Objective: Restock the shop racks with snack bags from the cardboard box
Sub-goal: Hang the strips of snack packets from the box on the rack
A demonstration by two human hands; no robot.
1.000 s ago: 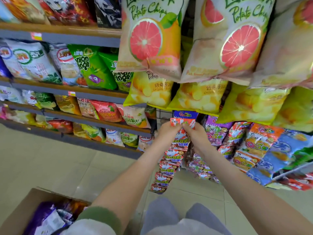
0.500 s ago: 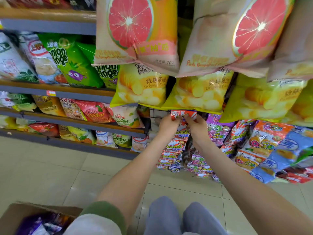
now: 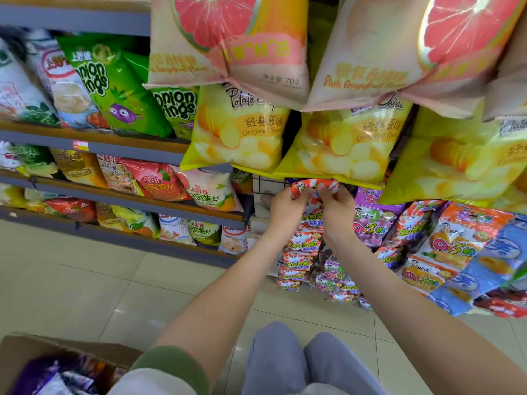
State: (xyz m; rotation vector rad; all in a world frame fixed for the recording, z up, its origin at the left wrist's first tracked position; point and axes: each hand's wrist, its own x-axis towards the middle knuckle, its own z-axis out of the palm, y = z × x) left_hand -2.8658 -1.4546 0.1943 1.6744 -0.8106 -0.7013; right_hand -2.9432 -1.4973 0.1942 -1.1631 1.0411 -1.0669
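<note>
A strip of small red-and-white candy bags [image 3: 302,248] hangs down in front of the wire rack [image 3: 266,182]. My left hand [image 3: 288,208] and my right hand [image 3: 336,208] both pinch the strip's top bag [image 3: 328,184], just under the yellow potato chip bags [image 3: 342,143]. The cardboard box [image 3: 21,354] sits at the bottom left with purple snack bags [image 3: 57,377] inside.
Purple, orange and blue candy strips [image 3: 445,246] hang to the right. Pink grapefruit chip bags [image 3: 236,44] hang overhead. Shelves at left hold green onion ring bags [image 3: 114,84] and other snacks. Tiled floor [image 3: 85,280] lies below, and my knees [image 3: 299,360] are at bottom centre.
Both hands have lifted the strip's top bag higher, up to the lower edge of the yellow chip bags. The view has moved closer to the rack.
</note>
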